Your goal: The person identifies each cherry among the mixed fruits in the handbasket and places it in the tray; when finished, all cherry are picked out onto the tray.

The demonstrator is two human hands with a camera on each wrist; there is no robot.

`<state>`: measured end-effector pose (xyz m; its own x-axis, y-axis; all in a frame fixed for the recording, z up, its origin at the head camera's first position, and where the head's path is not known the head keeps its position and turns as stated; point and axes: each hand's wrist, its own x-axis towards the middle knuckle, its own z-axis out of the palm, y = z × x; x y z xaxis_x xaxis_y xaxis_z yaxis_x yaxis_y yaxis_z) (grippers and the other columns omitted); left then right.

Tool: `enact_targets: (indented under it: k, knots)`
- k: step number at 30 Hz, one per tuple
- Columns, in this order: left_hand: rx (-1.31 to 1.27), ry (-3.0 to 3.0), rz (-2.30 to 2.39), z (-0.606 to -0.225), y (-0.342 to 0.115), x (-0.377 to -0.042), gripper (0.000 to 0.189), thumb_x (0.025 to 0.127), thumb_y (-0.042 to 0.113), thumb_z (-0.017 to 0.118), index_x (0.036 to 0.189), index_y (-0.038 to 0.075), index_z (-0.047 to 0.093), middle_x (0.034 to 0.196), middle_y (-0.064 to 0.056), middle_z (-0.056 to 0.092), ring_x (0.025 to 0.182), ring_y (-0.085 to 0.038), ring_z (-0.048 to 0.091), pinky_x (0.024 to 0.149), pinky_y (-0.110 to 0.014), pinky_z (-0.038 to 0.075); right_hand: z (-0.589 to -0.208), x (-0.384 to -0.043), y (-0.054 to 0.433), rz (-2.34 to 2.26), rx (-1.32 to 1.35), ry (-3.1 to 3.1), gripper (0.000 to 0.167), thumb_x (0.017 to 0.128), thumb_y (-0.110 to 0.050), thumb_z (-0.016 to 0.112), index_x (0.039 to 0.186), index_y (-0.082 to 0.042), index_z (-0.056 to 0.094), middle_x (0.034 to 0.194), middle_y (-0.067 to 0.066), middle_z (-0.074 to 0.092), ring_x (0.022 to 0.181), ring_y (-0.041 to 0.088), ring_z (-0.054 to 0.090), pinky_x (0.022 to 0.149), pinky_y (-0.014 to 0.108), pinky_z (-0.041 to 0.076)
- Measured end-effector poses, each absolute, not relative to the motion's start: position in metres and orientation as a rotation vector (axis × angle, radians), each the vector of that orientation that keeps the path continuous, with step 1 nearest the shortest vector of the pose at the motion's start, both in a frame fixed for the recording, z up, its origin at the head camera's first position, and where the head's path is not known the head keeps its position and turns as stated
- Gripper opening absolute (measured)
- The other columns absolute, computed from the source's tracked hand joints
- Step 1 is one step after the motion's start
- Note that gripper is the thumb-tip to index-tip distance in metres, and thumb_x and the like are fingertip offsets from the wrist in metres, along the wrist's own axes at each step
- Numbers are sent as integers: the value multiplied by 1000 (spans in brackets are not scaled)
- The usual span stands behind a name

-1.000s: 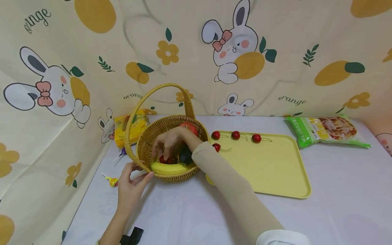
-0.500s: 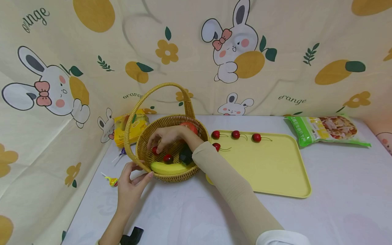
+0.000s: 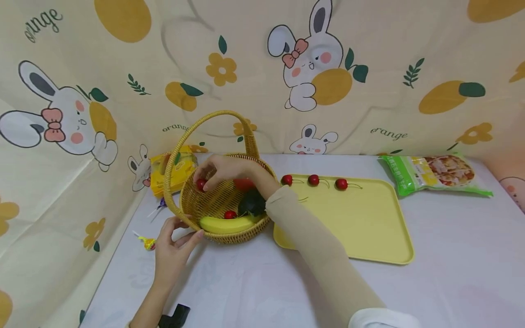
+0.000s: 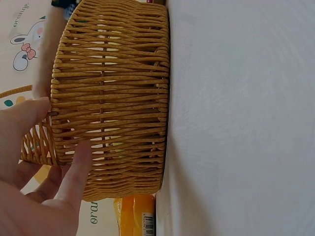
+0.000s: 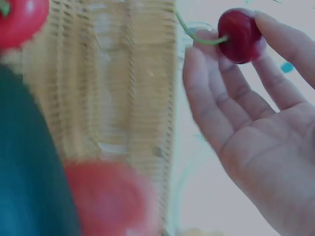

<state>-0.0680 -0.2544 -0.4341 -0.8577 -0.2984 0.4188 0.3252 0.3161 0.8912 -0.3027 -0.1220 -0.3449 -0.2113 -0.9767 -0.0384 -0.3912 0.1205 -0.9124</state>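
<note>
My right hand (image 3: 229,168) pinches a dark red cherry (image 5: 239,35) between thumb and fingertips, over the far left side of a wicker basket (image 3: 235,238). The cherry's green stem points away from the fingers in the right wrist view. With thumb and fingers, my left hand (image 3: 174,250) grips the basket at its front left rim, by the foot of the handle. Inside the basket lie a yellow banana (image 3: 227,225), another cherry (image 3: 230,214), a rounded dark green thing (image 3: 252,203) and a red tomato-like fruit (image 3: 244,184), partly hidden by my right arm.
Right of the basket lies a yellow tray (image 3: 361,228) with cherries (image 3: 341,184) along its back edge. A green food packet (image 3: 434,175) is at the back right. Left of the basket are a yellow packet (image 3: 157,175) and a lollipop (image 3: 147,243). A black object (image 3: 175,316) sits in front.
My right hand has taken a cherry from the basket's bottom and raised it toward the far left rim. The other cherry has shifted slightly right. My left hand keeps its grip.
</note>
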Motion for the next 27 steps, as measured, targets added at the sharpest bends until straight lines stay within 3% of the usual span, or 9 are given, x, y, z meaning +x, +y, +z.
enact_targets:
  k: [5,10,18,27]
  knots:
    - [-28,-2060,-1583,-433,-253,-68,44,79,-17,74,119,-13,56,116,-22,54,106,-23,54,78,-25,61,-320,-312,-69,-1139,-1422,1832,34,90,-10,72,122,0,65,115,8,67,104,21,61,92,29,56]
    - [-29,-2037,-1603,-433,-252,-67,44,79,-19,73,118,-14,55,115,-22,54,106,-24,53,77,-25,62,-315,-316,14,-1155,-1369,1959,31,92,-10,69,121,0,64,114,9,65,101,26,62,93,35,56]
    - [10,-2086,-1596,-433,-253,-65,42,81,-16,73,119,-15,53,117,-24,51,107,-25,53,80,-27,61,-371,-312,123,-1136,-1148,2186,30,90,1,70,119,6,64,116,18,65,98,27,65,86,32,59]
    - [30,-2096,-1605,-432,-251,-66,42,81,-16,73,118,-14,53,120,-26,50,108,-27,53,81,-27,61,-407,-300,150,-1192,-1030,2205,27,85,7,72,112,11,66,108,19,67,97,31,64,86,31,61]
